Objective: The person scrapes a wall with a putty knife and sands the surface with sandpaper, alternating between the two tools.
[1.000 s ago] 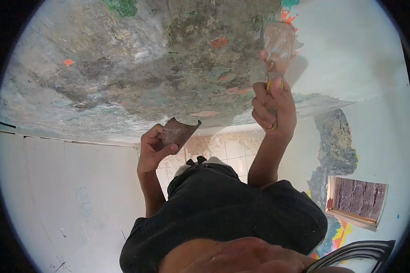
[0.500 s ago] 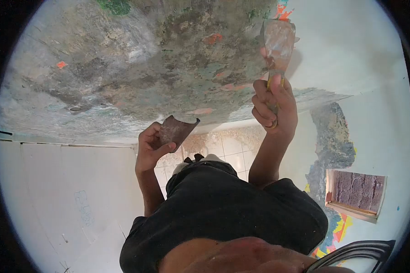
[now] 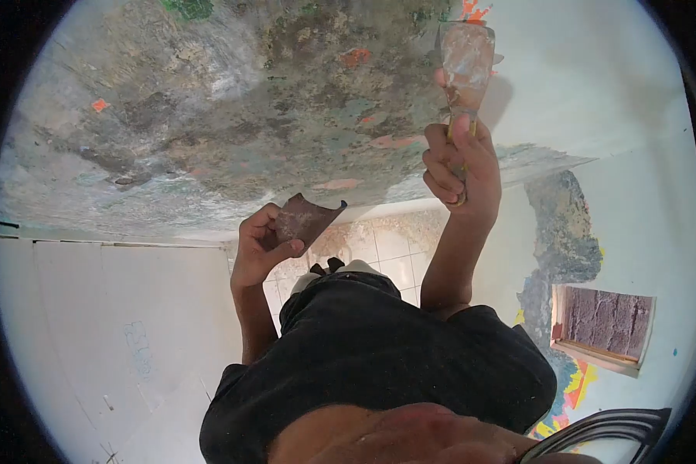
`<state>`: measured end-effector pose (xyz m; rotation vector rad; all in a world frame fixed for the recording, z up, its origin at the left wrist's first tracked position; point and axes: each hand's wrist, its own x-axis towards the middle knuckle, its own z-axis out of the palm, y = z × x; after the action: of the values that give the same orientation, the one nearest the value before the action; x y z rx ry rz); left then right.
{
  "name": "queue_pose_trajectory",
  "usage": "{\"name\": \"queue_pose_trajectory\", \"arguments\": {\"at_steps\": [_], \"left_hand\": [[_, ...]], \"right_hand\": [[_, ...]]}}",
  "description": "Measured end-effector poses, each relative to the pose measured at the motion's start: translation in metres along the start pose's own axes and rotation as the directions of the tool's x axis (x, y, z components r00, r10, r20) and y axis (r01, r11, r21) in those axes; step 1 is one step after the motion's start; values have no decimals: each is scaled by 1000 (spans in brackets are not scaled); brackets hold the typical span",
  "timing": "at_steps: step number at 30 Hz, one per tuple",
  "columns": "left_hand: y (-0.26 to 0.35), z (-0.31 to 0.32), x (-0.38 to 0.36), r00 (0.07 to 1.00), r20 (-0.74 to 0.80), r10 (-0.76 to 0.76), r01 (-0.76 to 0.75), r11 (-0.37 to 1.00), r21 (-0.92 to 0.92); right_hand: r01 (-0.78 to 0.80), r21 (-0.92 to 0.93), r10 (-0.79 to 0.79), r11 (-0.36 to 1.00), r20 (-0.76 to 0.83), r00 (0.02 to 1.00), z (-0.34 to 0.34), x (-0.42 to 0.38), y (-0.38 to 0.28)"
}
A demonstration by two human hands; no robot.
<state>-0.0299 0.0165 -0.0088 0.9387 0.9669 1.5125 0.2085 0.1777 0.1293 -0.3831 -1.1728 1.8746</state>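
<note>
My left hand (image 3: 257, 246) is closed on a curled brown sheet that looks like sandpaper (image 3: 305, 223), its thumb in front and its fingers behind. The sheet is held apart from the wall, with one corner bent up. Higher and to the right, my right hand (image 3: 465, 166) is wrapped round the yellowish handle of a putty knife (image 3: 469, 62). Its wide metal blade, smeared with whitish residue, points up next to the border of the stripped wall (image 3: 301, 100) and the pale painted wall (image 3: 595, 69). Whether the blade touches the wall cannot be made out.
Below my hands is a tiled floor (image 3: 393, 246). On the right, a small framed opening (image 3: 605, 329) shows brickwork, with grey and coloured patches around it. White panelling (image 3: 178, 309) stands on the left. A black ribbed object (image 3: 611, 433) lies at the lower right.
My right hand and the putty knife have shifted slightly up and left in view. My left hand with the brown sheet has moved a little right and up. Both grips are the same.
</note>
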Motion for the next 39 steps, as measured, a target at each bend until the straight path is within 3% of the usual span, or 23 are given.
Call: {"name": "queue_pose_trajectory", "arguments": {"at_steps": [10, 13, 16, 19, 39], "left_hand": [[1, 0, -3, 999, -35, -1, 1, 1000, 0], [-1, 2, -2, 998, -13, 58, -58, 998, 28], [3, 5, -3, 1000, -10, -5, 5, 1000, -8], [4, 10, -3, 1000, -1, -18, 18, 999, -41], [-1, 11, -7, 999, -41, 17, -15, 999, 40]], "right_hand": [[-73, 57, 75, 996, -40, 996, 5, -5, -9], [-47, 7, 47, 999, -22, 999, 0, -6, -4], [-53, 51, 53, 997, 7, 999, 2, -4, -9], [-57, -23, 56, 998, -27, 998, -1, -5, -5], [-67, 13, 67, 998, -27, 997, 1, -5, -5]]}}
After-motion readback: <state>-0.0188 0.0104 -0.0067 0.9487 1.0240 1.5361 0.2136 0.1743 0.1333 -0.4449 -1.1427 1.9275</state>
